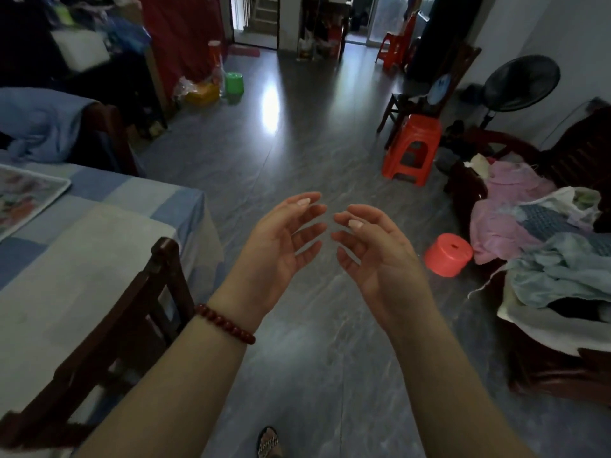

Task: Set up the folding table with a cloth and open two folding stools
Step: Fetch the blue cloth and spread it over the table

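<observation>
- Head view: the left hand (pixel 284 241) and right hand (pixel 375 247) float in the middle, fingers loose, holding nothing.
- A blue and white checked cloth (pixel 172 206) covers the surface (pixel 66 276) at 9 o'clock.
- A low round red plastic stool (pixel 448 254) sits at 3 o'clock.

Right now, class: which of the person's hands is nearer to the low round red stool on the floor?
Right. The right hand is just left of the low round red stool, apart from it; the left hand is farther left, beyond the right hand.
</observation>
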Tool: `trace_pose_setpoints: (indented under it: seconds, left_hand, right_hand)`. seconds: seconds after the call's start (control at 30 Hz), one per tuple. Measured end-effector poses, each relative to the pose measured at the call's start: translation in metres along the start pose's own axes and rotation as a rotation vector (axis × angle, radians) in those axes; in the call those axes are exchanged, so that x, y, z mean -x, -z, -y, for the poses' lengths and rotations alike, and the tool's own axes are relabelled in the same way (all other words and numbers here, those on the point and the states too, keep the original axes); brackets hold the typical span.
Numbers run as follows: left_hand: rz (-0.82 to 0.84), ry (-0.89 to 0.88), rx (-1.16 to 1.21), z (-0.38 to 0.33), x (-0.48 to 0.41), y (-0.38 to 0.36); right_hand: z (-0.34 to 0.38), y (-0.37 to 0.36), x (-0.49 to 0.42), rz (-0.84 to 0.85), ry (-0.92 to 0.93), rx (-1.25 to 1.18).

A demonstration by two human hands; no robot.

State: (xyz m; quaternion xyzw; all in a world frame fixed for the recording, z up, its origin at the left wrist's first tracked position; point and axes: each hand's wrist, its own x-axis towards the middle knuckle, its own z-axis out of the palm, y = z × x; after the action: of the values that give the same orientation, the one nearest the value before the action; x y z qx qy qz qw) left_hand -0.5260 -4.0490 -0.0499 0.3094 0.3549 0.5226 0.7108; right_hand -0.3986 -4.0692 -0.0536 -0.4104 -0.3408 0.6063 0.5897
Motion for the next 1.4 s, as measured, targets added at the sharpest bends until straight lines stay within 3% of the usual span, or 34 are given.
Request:
trace_pose_setpoints:
  seconds: [0.4, 0.83, 1.1, 1.4]
  left_hand:
    - [-0.142, -0.058, 0.029, -0.059, -0.162, 0.041]
    - [-0.242, -0.172, 0.064, -0.119, -0.407, 0.039]
    - [-0.391, -0.217, 0.082, -0.151, -0.489, 0.063]
    - [-0.384, -0.251, 0.132, -0.198, -0.592, 0.120]
  right_hand:
    - [-0.003, -0.033, -0.194, 0.092, -0.080, -0.003]
    - [0.034, -0.052, -0.469, 0.267, -0.120, 0.050]
    - [0.030, -0.071, -0.571, 0.348, -0.187, 0.059]
    - [0.008, -0.118, -0.688, 0.398, -0.196, 0.099]
